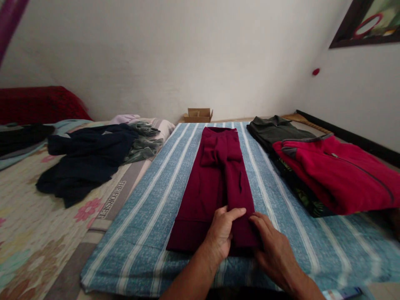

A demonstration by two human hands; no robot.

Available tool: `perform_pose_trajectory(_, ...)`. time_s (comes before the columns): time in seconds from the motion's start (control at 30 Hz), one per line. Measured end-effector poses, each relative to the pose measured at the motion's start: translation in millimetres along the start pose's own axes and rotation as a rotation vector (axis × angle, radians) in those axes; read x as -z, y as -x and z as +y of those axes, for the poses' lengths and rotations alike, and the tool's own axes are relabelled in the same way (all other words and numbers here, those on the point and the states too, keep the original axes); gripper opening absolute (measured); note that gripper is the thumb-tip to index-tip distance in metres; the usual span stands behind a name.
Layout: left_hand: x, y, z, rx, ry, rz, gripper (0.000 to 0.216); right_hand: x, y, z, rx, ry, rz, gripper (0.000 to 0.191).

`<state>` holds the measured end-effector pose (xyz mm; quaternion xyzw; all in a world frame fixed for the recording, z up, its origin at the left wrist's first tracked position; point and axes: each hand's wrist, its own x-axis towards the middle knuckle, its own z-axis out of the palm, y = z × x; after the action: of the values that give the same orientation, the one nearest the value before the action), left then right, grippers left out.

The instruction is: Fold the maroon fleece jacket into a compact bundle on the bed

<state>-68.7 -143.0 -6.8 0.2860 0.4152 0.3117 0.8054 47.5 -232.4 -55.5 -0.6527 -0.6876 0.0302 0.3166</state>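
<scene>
at work on a maroon garment (215, 183), stretched lengthwise down the middle of a blue striped cover (140, 233), narrow end away, broader banded end close by. seemingly partway through folding, with a long strip (234, 179) lying along the right side of the body. judging by the grip, busy straightening the near end of that strip.

pinching the strip's inner edge with the left hand (223, 231), thumb laid on top, fingers curled below. grasping the outer corner with the right hand (276, 246), fingertips over the edge; cannot tell the thumb's exact place.

next, seems to call for squaring the strip to the outer edge and smoothing it flat, without dragging the layer beneath.

matte and fairly thick in look, like sweatshirt knit; bunched into rounded folds toward the far end, marked on the strip with a dark slit, perhaps a pocket, and crossed by a straight seam near the hem. to the right, note a plush pink-red fleece (340, 175) over a dark printed cloth (304, 196); to the left, a limp, rumpled navy garment (93, 158) on a floral sheet (56, 221).
</scene>
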Motion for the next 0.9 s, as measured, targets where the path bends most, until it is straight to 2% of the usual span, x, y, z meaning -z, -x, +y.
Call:
perform_pose_trajectory(0.1, 1, -2, 2, 0.054, 0.09, 0.016, 0.021, 2, 3, 2, -0.014, -0.024, -0.02, 0.06)
perform_pose_trajectory(0.23, 2, -2, 6, 0.106, 0.136, -0.03, 0.017, 3, 5, 1, -0.067, -0.094, -0.02, 0.06)
perform_pose_trajectory(0.4, 0, -3, 7, 0.111, 0.107, 0.0, 0.016, 3, 1, -8, -0.12, -0.152, -0.014, 0.074)
perform_pose_trajectory(0.63, -1, -7, 1, 0.115, 0.052, 0.037, 0.022, -7, 9, -13, -0.194, 0.004, 0.065, 0.077)
perform_pose_trajectory(0.9, -3, -9, -8, 0.035, -0.08, -0.01, 0.022, -9, 17, -12, -0.061, 0.206, 0.138, 0.084)
